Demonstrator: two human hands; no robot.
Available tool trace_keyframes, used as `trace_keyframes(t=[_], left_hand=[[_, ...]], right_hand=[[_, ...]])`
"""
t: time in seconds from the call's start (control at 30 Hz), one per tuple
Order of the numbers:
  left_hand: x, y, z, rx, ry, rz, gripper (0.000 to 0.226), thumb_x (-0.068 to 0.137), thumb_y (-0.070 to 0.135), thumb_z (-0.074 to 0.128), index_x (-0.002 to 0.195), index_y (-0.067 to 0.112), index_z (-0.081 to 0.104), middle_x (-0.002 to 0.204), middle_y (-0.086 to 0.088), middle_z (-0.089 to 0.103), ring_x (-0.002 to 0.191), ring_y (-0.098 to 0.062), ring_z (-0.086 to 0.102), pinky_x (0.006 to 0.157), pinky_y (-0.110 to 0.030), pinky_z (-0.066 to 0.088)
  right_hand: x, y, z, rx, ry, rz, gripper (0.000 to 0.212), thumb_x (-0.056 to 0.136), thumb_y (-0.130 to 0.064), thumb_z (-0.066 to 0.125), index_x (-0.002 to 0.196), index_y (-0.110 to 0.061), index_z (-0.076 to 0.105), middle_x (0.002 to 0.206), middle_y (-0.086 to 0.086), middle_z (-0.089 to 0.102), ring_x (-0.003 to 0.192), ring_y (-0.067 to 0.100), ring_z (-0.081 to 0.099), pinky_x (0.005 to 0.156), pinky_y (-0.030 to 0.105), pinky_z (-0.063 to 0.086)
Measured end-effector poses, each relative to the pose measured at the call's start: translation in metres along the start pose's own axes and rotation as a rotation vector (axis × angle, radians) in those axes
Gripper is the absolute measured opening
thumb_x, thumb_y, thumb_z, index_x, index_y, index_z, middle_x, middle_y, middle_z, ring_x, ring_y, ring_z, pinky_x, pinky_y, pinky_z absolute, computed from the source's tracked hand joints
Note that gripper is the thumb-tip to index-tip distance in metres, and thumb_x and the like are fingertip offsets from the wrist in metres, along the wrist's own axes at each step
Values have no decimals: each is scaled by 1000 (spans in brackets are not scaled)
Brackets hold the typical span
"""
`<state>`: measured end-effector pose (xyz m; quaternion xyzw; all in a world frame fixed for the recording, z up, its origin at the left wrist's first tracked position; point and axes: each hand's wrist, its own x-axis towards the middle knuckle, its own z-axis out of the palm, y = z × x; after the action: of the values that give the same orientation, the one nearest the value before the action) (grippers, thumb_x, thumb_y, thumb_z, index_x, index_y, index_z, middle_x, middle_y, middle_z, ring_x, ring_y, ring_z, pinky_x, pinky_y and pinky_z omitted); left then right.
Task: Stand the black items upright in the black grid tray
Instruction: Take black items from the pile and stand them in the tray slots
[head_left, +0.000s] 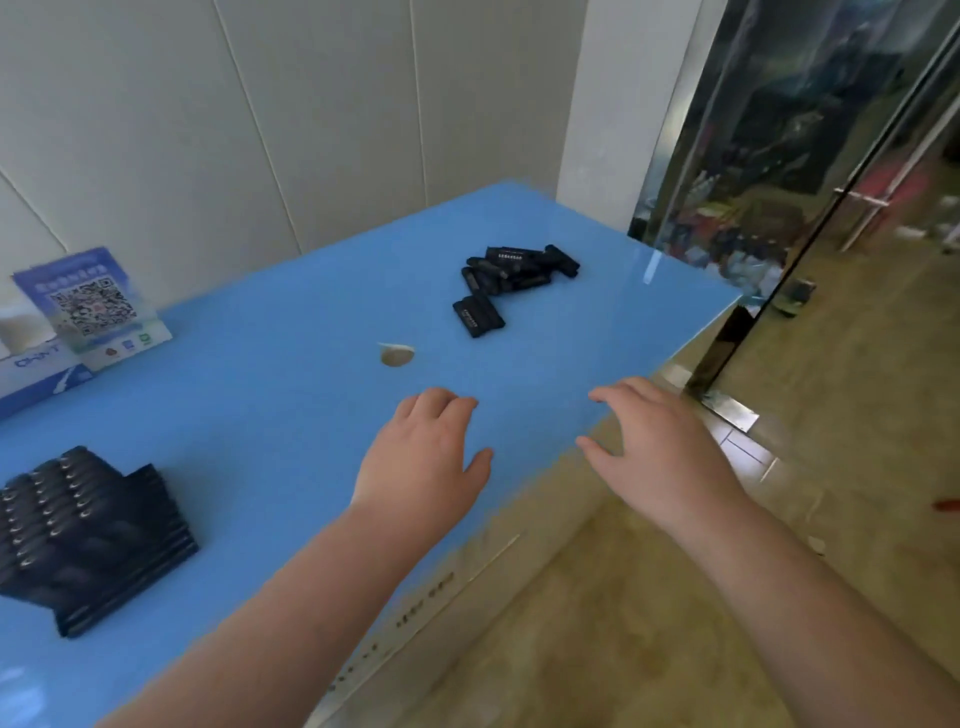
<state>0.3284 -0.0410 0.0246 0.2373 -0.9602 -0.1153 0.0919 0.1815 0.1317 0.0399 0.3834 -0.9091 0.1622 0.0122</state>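
Both hands, left (421, 457) and right (660, 447), hover empty with fingers spread over the blue table (270, 395). Loose black rectangular items (511, 283) lie beyond them; the black grid tray (88, 540), partly cut off, sits far left.

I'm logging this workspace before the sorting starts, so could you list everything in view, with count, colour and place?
Table: one, blue top, fills the left and centre.
Loose black items: a pile, exact count unclear, black, far right part of the table, lying flat.
Grid tray: one, black, near left edge, partly filled with upright black items.
QR code sign: one, blue and white, far left by the wall.
Box: one, white and blue, far left edge, partly cut off.
Small round mark: one, pale, centre of the table; cannot tell what it is.
Left hand: empty, over the table.
Right hand: empty, at the table's near edge.
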Motion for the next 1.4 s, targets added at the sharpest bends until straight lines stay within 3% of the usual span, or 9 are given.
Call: trace_keyframes(t=[0.2,0.47,1.1,1.4], left_hand=[[41,69,22,-35,15,-44,56,95,49,49,145,25,39,143,8,40,135,-15,34,109,-27,32],[85,108,44,-75,16,-97,56,95,48,50,145,26,39,144,9,39,136,-13,33,109,-26,30],[271,80,76,-92,-9,-80,58,95,46,51,146,22,39,147,7,38,137,-15,34,110,-26,30],[299,65,87,-118,14,-163,55,96,44,51,146,25,39,143,11,39,134,-11,35,107,-20,29]], right_hand=[[20,73,-29,4,-31,-29,46,93,-41,64,135,-26,55,129,-12,54,121,12,51,99,26,42],[61,126,-36,25,-73,-56,47,95,-43,60,139,-27,52,133,-13,52,125,10,49,98,23,41],[239,169,2,73,-129,-33,43,97,-39,58,135,-20,56,129,-7,56,121,13,53,101,30,47],[331,156,46,118,-175,-58,38,93,-35,63,125,-14,62,112,2,56,101,24,60,83,35,50]])
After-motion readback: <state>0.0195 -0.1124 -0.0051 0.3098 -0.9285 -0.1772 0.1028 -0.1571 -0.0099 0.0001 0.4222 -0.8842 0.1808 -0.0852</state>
